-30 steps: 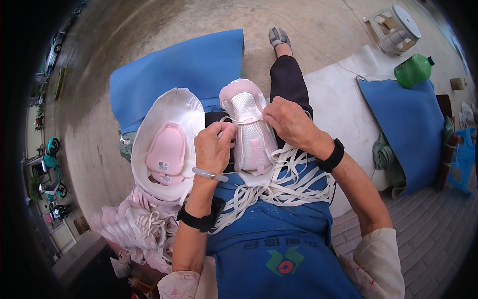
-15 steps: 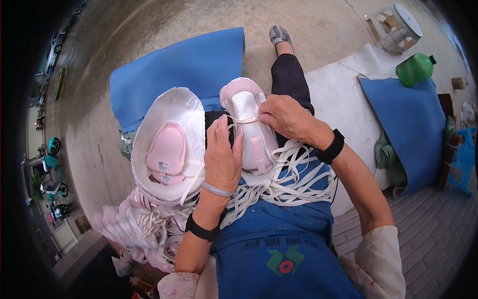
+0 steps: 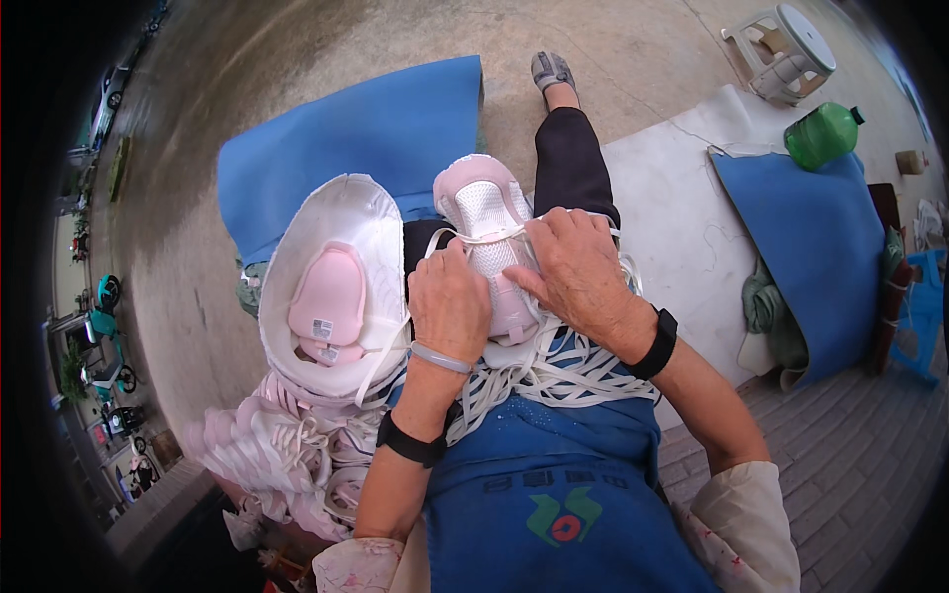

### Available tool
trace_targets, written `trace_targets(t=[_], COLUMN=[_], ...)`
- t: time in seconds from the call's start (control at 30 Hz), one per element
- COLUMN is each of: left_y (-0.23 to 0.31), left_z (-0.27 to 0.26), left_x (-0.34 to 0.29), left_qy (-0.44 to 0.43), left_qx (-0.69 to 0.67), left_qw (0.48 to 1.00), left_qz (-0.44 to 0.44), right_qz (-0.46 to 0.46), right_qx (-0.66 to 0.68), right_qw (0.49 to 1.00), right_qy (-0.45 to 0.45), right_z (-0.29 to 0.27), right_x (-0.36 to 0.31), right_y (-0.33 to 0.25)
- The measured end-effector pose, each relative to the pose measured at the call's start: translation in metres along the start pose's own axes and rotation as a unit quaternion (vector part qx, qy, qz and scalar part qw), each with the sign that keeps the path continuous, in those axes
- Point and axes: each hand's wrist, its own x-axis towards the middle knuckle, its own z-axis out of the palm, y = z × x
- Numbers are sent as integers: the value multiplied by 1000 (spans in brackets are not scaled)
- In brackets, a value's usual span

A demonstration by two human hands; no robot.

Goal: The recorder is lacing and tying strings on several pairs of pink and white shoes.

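Note:
A pink and white shoe upper (image 3: 482,203) rests across my lap, with a thin white shoelace (image 3: 492,236) running over its mesh tongue. My left hand (image 3: 450,304) is closed at the left side of the upper, its fingers pinching the lace near a loop. On the other side, my right hand (image 3: 583,272) is closed on the lace at the upper's right edge, thumb stretched down over the pink lower part. A loose bundle of white shoelaces (image 3: 554,371) lies on my blue apron (image 3: 534,445) below the upper.
Left of my lap is a white oval tub (image 3: 381,222) holding pink padded pieces (image 3: 329,292). Stacked pink and white shoe uppers (image 3: 262,445) sit below it. Blue mats (image 3: 346,128) lie ahead; at right are a green bottle (image 3: 823,136), a white stool (image 3: 788,54) and a blue stool (image 3: 919,306).
My right hand has shifted down and turned over the upper's right side, drawing the lace outward. My left hand has dropped slightly, and its fingers have curled in.

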Motion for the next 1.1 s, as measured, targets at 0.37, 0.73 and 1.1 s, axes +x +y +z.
trace_targets(t=[0.37, 0.73, 1.1], left_y=[-10, 2, 2], left_z=[19, 13, 12], left_x=[0, -1, -2], left_qy=[100, 92, 89], left_qx=[-110, -100, -214], left_qw=[986, 989, 973], left_qz=[82, 49, 19], right_qz=[-1, 19, -6], right_qx=[-41, 83, 126], right_qw=[997, 989, 989], right_qy=[-70, -121, -74], right_z=[16, 4, 1], right_x=[5, 6, -1], right_y=[1, 8, 7])
